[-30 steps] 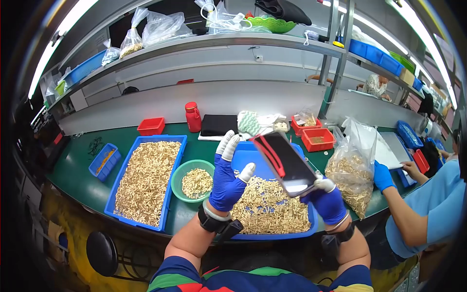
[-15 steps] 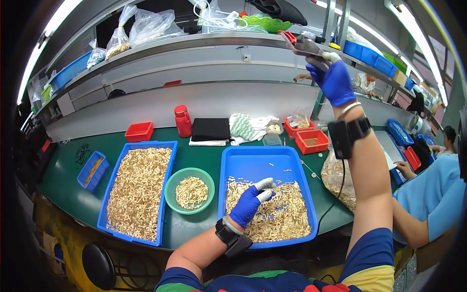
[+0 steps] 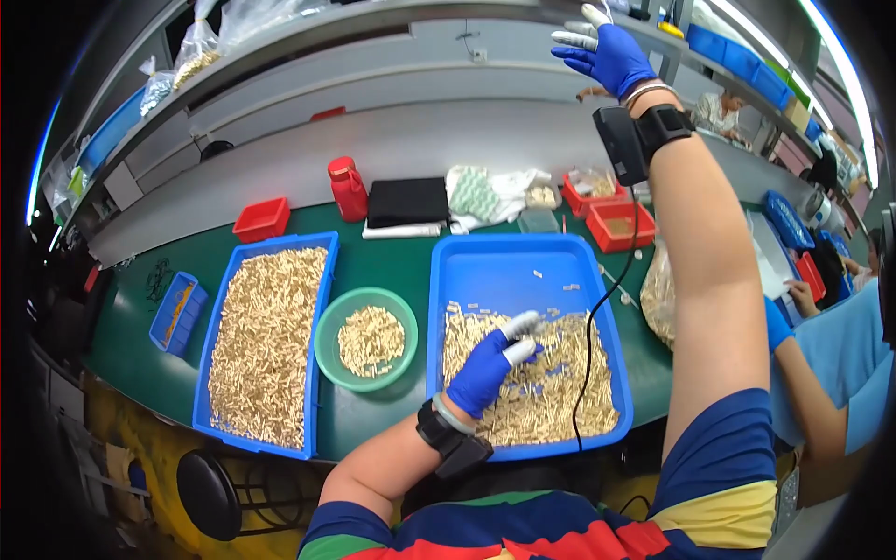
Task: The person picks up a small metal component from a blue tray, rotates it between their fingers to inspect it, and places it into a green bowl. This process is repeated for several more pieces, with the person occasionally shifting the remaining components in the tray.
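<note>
My left hand point(image 3: 485, 373), in a blue glove with white fingertip covers, rests over a heap of small brass-coloured pins point(image 3: 546, 411) in a blue tray point(image 3: 523, 266). Its thumb and forefinger are stretched out and apart; the other fingers are partly hidden. High up by the overhead shelf, my right hand point(image 3: 616, 61), gloved the same way, is spread with nothing seen in it. Left of the tray stands a green bowl point(image 3: 324, 350) with more pins. Beyond it lies a second blue tray point(image 3: 328, 271) full of pins.
A cable point(image 3: 590, 359) hangs from my right wrist device across the tray. At the back are red bins point(image 3: 261, 220), a red bottle point(image 3: 347, 191) and folded black cloth point(image 3: 407, 203). A small blue bin point(image 3: 179, 317) stands far left. A co-worker's sleeve point(image 3: 831, 345) is close on the right.
My right hand has let go of the dark, phone-like thing it held up by the shelf, and its fingers have spread. My left hand stays over the pins. The view has tilted down.
</note>
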